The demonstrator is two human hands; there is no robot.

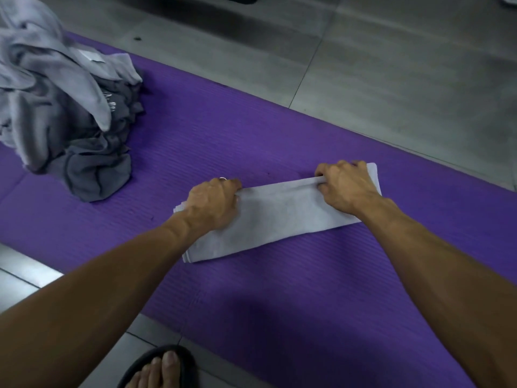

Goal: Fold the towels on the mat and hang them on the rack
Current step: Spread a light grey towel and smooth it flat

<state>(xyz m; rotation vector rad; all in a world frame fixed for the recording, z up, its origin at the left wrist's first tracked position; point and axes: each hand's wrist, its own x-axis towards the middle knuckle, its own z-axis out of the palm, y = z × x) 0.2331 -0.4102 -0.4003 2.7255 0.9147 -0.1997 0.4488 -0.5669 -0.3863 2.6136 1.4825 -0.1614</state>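
A pale grey towel (279,217) lies folded into a long strip on the purple mat (279,298), slanting from lower left to upper right. My left hand (214,201) grips the strip's far edge near its left end, fingers curled over the fold. My right hand (345,184) pinches the same far edge near the right end. A heap of unfolded towels (61,107), light grey over dark grey, sits on the mat at the far left. No rack is in view.
Grey floor tiles (363,65) surround the mat at the back and at the lower left. My foot in a black sandal (159,368) stands on the tiles at the bottom edge, just beside the mat.
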